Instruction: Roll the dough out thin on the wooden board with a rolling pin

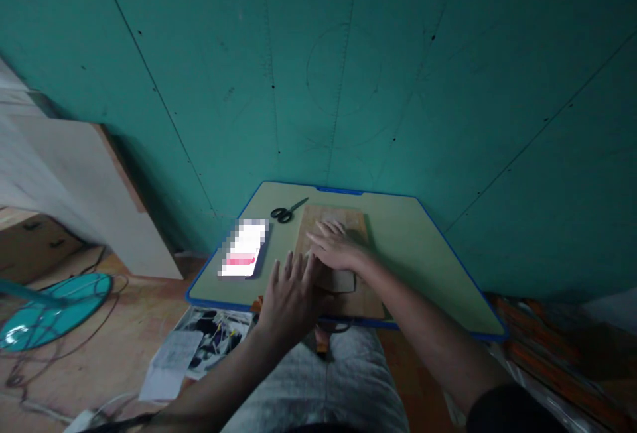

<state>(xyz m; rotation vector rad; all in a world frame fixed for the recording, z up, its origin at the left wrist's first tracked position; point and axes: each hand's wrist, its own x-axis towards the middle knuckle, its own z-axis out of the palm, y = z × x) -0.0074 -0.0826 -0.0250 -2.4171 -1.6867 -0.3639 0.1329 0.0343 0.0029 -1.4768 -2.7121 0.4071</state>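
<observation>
A wooden board (358, 304) lies on the small table in front of me, with a flat greyish piece (341, 281) on it whose kind I cannot make out. My right hand (334, 247) reaches across the board with its fingers stretched out, covering the far part of that piece. At the board's left edge is my left hand (291, 294), fingers spread and pointing away from me. Its thumb side is close to the grey piece; whether it touches is hidden. Neither hand is seen gripping anything.
Black-handled scissors (285, 214) and a phone with a lit screen (245, 248) lie on the table (413, 254), left of the board. A box of small items (219, 340) stands below. A green wall (318, 75) rises behind; cables and a turquoise round base (64, 307) occupy the left floor.
</observation>
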